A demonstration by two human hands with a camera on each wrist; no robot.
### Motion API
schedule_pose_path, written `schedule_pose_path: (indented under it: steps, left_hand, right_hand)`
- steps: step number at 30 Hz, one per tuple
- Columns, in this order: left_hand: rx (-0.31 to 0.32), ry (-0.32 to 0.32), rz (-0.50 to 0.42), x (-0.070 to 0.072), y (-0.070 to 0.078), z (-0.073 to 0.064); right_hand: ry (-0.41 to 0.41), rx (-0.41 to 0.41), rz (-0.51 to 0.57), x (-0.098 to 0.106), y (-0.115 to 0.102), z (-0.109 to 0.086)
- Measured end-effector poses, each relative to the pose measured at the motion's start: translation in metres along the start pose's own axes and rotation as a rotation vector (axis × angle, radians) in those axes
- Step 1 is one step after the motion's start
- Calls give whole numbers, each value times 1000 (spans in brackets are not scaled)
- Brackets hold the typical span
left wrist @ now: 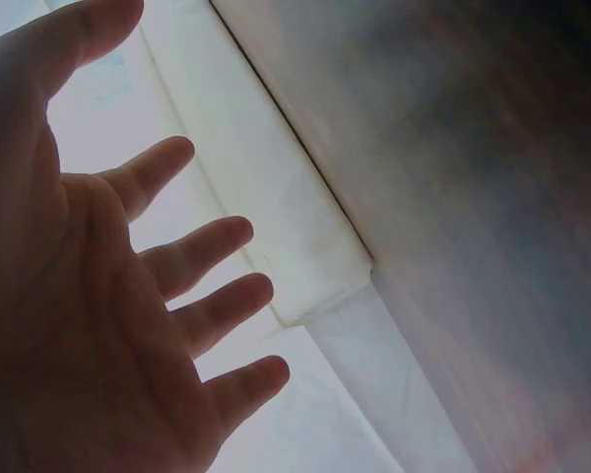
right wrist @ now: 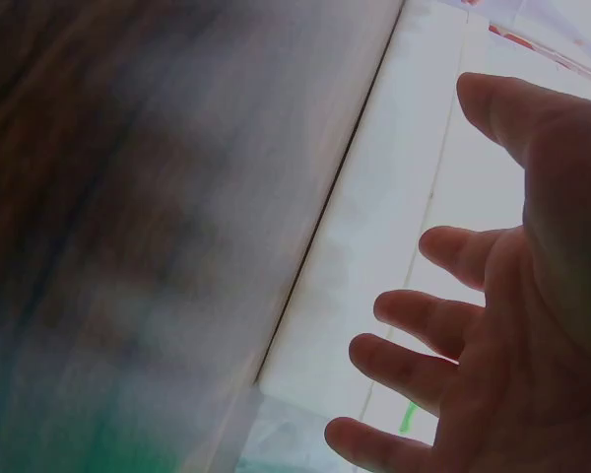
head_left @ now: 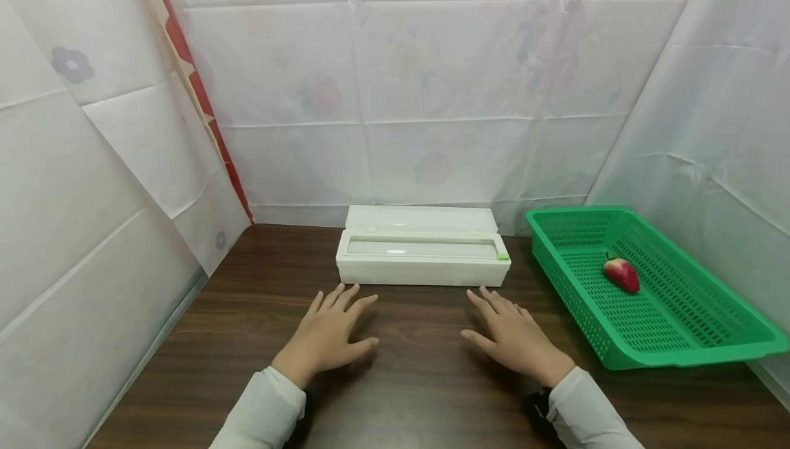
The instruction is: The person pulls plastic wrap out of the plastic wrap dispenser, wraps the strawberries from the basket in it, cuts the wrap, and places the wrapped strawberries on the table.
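Note:
A long white box (head_left: 423,272) stands at the back of the dark wooden table, its lid (head_left: 421,219) raised at the rear. A framed clear panel lies across its top, with a small light-green tab (head_left: 503,256) at the right end. My left hand (head_left: 327,336) is spread in front of the box's left end, holding nothing. Before the right end, my right hand (head_left: 513,339) is likewise spread and holds nothing. Both wrist views show the palms and separated fingers, with the box's white front (left wrist: 291,212) beyond them. Whether any fingertip touches the box I cannot tell.
To the right, a green perforated plastic basket (head_left: 617,356) holds one red and pale-yellow fruit (head_left: 621,275). White patterned sheeting (head_left: 432,92) rises behind the table and on both sides. Dark wooden tabletop (head_left: 420,394) lies between the hands.

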State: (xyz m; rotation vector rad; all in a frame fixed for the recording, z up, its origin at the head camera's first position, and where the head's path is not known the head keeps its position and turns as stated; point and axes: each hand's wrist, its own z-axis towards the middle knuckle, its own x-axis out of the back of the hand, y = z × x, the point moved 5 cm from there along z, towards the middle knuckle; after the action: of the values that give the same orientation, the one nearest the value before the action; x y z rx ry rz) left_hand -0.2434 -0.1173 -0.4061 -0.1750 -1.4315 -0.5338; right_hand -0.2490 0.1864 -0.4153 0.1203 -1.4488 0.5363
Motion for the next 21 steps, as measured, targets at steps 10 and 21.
schedule_pose_path:
  steps: [10, 21]
  left_hand:
    - [-20, 13, -2, 9, -5, 3]
    - [-73, 187, 44, 33, -24, 9]
  right_hand:
    - [60, 53, 13, 8, 1, 4]
    - [219, 110, -16, 19, 2, 14]
